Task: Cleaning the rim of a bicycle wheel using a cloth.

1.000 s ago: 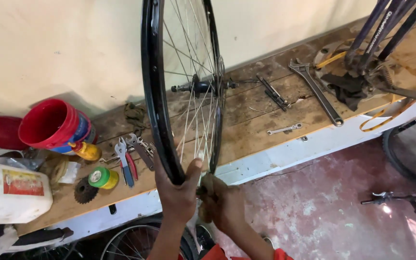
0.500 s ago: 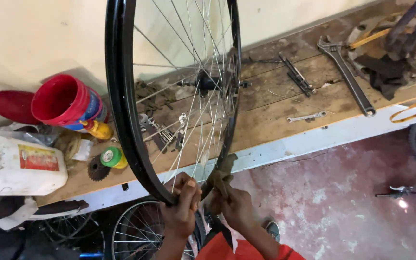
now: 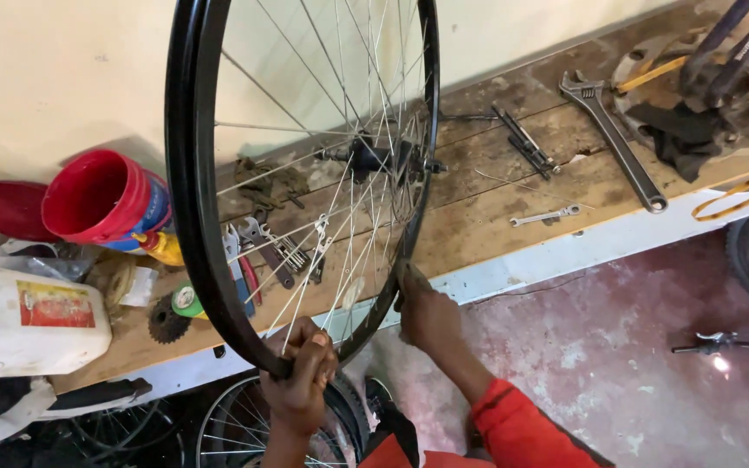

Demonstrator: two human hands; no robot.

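Note:
A black bicycle wheel rim (image 3: 194, 217) with silver spokes and a central hub (image 3: 373, 158) stands upright in front of me, above a wooden workbench. My left hand (image 3: 301, 373) grips the rim's lower edge. My right hand (image 3: 426, 312) holds the rim a little higher on its right side, with an orange-red sleeve (image 3: 522, 425) behind it. Whether the right hand also holds a small tool is unclear.
The wooden workbench (image 3: 478, 217) carries a red bucket (image 3: 101, 195), a white jug (image 3: 23, 321), pliers and small tools (image 3: 262, 251), a black sprocket (image 3: 166, 322), a large adjustable wrench (image 3: 613, 139) and a small spanner (image 3: 548, 215). Another wheel (image 3: 236, 425) lies below on the reddish floor.
The wheel has turned to face me more broadly and shifted right. My hands have moved apart along the rim, the right one sliding up its right side.

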